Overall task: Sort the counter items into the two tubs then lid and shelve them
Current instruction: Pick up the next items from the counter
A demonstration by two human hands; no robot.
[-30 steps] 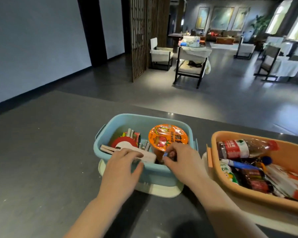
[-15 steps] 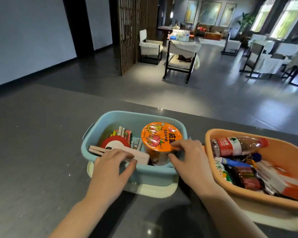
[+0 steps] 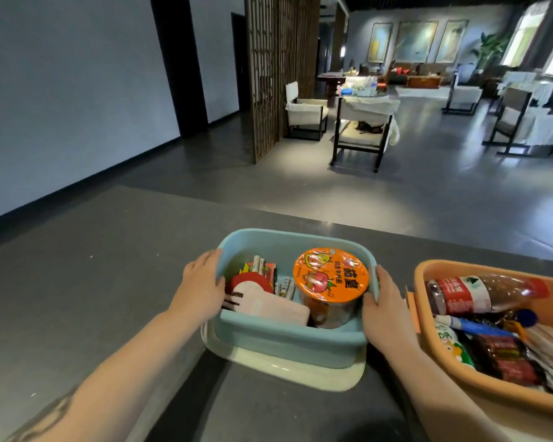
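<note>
Left hand (image 3: 201, 287) and right hand (image 3: 385, 306) grip opposite ends of the blue tub (image 3: 288, 341), thumbs hooked over rim. Noodle cup (image 3: 331, 283) between them; orange tub (image 3: 460, 374) right of right hand.

Two tubs are counted on the counter: one blue tub (image 3: 288, 341) and one orange tub (image 3: 454, 374). One cream lid (image 3: 288, 371) is seen under the blue tub. One noodle cup (image 3: 331, 283) is counted in it, one bottle (image 3: 482, 293) in the orange. Two hands are seen: left hand (image 3: 201, 287), right hand (image 3: 385, 309).
</note>
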